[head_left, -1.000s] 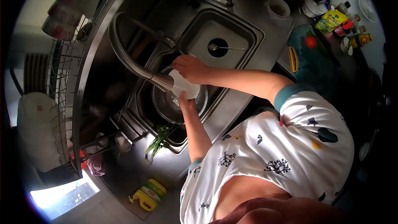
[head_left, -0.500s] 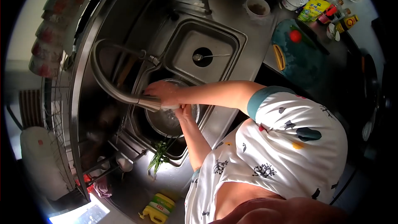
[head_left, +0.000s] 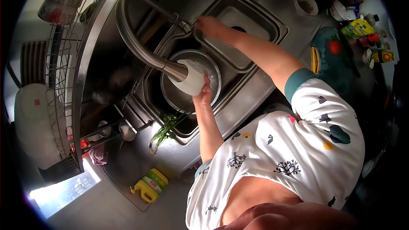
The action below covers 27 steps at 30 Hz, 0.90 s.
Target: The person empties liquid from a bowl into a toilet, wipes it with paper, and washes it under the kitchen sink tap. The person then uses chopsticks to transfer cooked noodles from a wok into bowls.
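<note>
My left hand grips a white bowl tilted right under the spout of the steel faucet. Below it, a round metal basin sits in the nearer sink compartment. At the base of the faucet, the fingers of my right hand are closed around the faucet handle, which they partly cover. A bunch of green onions lies over the corner of the sink, close to the basin.
The second sink compartment lies beneath my right forearm. A yellow detergent jug stands on the counter. To the right are a green cutting board with a tomato, a tub and several condiment packs. A wire rack is at left.
My right hand has left the bowl and basin and moved up to the faucet handle. My left hand has raised the white bowl into plain view by the spout. The view has shifted.
</note>
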Each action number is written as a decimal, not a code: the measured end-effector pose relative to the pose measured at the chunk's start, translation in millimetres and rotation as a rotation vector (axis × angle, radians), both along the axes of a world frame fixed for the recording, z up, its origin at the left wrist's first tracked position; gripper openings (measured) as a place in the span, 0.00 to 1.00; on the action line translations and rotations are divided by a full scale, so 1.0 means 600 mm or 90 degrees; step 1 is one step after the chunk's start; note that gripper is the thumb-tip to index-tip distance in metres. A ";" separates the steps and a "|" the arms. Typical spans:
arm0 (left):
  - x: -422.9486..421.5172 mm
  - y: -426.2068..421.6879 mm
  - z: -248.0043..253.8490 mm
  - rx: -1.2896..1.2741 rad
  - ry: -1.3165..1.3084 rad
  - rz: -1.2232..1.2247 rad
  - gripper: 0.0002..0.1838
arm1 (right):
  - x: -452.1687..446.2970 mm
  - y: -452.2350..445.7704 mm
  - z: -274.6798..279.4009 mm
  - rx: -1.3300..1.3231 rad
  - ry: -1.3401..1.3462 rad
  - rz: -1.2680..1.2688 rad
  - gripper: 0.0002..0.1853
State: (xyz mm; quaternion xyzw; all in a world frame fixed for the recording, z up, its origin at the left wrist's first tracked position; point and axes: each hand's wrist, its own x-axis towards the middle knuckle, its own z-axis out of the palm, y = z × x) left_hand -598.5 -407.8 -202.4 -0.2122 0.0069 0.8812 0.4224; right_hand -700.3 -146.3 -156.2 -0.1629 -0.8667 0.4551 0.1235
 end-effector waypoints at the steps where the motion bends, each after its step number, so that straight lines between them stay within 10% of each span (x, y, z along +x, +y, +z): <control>1: 0.001 -0.002 0.011 0.040 0.006 -0.008 0.19 | -0.016 0.004 -0.007 0.012 -0.005 0.019 0.11; 10: 0.061 -0.043 0.016 0.076 0.020 0.037 0.15 | -0.100 0.010 -0.030 0.084 0.002 -0.033 0.10; 14: 0.082 -0.051 0.020 0.089 0.006 0.031 0.17 | -0.056 0.008 -0.027 -0.197 0.046 -0.060 0.19; 16: 0.084 -0.048 0.028 0.062 0.006 0.007 0.18 | 0.032 -0.011 -0.042 0.020 0.196 0.035 0.24; 18: 0.078 -0.052 0.009 0.049 0.045 -0.011 0.16 | 0.162 -0.025 0.005 0.211 -0.115 0.335 0.19; 20: 0.071 -0.049 -0.012 0.062 0.011 -0.022 0.14 | 0.252 -0.046 -0.028 0.390 0.192 0.153 0.10; 27: 0.082 0.045 -0.007 0.198 0.025 -0.119 0.15 | 0.590 -0.032 0.053 0.091 0.012 -0.141 0.11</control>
